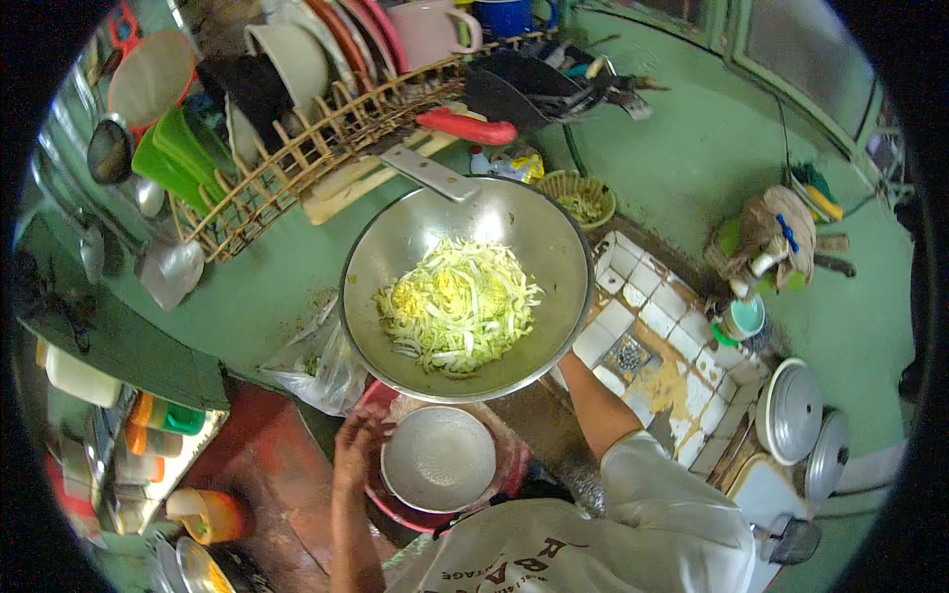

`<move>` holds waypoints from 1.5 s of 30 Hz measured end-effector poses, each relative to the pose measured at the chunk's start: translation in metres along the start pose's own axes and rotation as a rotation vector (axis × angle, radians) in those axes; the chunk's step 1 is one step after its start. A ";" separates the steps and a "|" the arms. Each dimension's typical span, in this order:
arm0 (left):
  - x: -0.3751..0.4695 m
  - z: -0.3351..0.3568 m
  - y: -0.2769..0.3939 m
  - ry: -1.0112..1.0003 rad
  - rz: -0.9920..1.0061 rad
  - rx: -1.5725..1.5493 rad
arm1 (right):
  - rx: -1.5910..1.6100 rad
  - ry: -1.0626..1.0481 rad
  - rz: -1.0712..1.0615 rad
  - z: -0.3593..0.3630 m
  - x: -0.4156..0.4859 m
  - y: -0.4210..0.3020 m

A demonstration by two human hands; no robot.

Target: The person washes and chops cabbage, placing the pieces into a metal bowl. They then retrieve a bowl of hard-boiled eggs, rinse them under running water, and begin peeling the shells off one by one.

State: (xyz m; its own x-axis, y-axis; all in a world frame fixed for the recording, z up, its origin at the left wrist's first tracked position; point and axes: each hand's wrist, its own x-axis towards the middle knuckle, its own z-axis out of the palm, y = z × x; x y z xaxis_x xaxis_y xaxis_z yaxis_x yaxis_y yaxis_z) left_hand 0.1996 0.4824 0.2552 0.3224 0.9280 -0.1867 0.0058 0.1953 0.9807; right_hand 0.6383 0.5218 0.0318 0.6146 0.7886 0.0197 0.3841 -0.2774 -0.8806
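Observation:
A steel wok [567,252] is up in front of me, holding a heap of shredded pale green cabbage [482,311] with yellow crumbly bits at its left. My right forearm [604,408] runs under the wok's near right rim; the hand there bears the wok, its fingers hidden beneath. My left hand [361,439] is slightly blurred, fingers loosely apart and holding nothing, beside the left rim of a round metal pot [439,459]. Cloudy whitish liquid with bubbles fills that pot, which sits in a red plastic basin [397,511] below the wok.
A dish rack [296,148] with plates and mugs stands beyond on the green counter [245,311]. Right of the wok is a broken-tiled sink [671,348] with a drain. A clear plastic bag [337,378] hangs at the counter's edge. Metal lids [793,411] lean at right.

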 end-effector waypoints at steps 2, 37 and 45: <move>0.008 -0.002 0.026 0.045 0.025 -0.019 | 0.226 0.033 -0.031 -0.021 -0.004 -0.004; 0.217 0.132 0.185 -0.442 -0.056 0.191 | -0.155 -0.762 -0.150 -0.114 0.059 -0.379; 0.166 0.097 0.135 -0.329 -0.521 -0.062 | -0.339 -0.647 -0.038 -0.133 0.083 -0.310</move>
State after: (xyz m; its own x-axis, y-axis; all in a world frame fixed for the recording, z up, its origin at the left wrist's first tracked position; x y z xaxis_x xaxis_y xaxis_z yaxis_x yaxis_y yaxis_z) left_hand 0.3454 0.6323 0.3617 0.5674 0.5610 -0.6027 0.1893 0.6235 0.7586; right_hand 0.6616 0.6000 0.3695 0.1072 0.9384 -0.3286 0.6535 -0.3156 -0.6880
